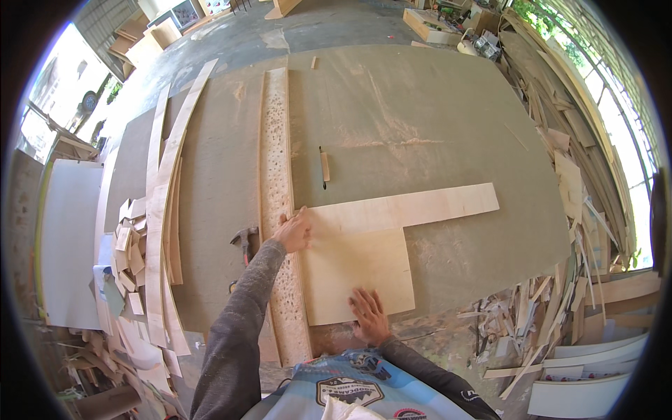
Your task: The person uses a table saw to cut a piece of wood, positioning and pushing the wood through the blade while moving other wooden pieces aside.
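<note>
A square plywood panel lies in front of me, against a long, pitted board. Along its far edge runs a pale wood strip, reaching out to the right. My left hand rests on the corner where strip, panel and long board meet, fingers laid over the wood without wrapping round it. My right hand lies flat on the panel's near edge, fingers spread. Left of the long board is a claw hammer, its handle partly hidden by my left forearm. Beyond the strip lies a dark pencil-like tool beside a small wood piece.
Everything rests on a large brown sheet. Long wood strips lie at the left, near a pile of small offcuts. Scrap wood litters the right side, with long boards stacked beyond. A small wood block sits near the far edge.
</note>
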Motion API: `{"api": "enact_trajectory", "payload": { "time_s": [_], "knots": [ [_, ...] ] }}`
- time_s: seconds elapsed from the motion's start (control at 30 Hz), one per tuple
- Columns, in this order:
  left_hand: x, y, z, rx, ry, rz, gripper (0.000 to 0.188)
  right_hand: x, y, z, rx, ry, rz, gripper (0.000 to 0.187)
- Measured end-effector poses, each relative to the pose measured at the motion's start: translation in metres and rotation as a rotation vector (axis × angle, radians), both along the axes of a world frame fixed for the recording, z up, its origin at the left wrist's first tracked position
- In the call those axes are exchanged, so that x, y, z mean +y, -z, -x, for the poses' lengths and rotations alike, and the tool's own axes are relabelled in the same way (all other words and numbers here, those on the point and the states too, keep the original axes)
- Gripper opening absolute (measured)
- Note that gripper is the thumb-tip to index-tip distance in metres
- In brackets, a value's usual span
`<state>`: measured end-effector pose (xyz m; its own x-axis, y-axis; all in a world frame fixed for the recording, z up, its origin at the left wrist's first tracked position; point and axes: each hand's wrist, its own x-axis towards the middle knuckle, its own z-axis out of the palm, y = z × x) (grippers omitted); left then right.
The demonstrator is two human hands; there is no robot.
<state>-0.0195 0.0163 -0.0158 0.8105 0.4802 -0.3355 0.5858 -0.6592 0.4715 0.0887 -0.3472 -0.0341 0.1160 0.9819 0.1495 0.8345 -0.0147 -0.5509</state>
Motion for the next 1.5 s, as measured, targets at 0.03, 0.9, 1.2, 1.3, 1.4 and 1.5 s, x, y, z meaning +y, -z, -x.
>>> {"api": "enact_trajectory", "payload": {
  "time_s": [0.03,0.9,1.2,1.3,1.4,1.5],
  "knots": [
    [-0.004,-0.008,-0.007,0.016,0.012,-0.045,0.039,-0.001,0.0,-0.002,-0.008,0.007,0.005,0.073],
    [-0.008,-0.018,-0.038,0.312,-0.007,-0.237,0.077,-0.004,-0.014,0.005,-0.038,0.086,0.078,0.07],
    [-0.015,-0.032,-0.014,0.26,0.052,-0.263,0.119,-0.001,-0.01,0.009,-0.023,0.067,0.109,0.067],
    [-0.011,-0.034,-0.013,0.282,0.053,-0.179,0.12,-0.001,-0.004,0.011,-0.105,0.073,0.098,0.065],
    [-0.011,-0.04,-0.013,0.27,0.078,-0.136,0.117,-0.004,-0.006,0.01,-0.046,0.08,0.115,0.065],
    [-0.007,-0.027,-0.005,0.225,0.103,-0.207,0.113,-0.001,-0.007,0.01,-0.008,0.068,0.128,0.062]
  ]
}}
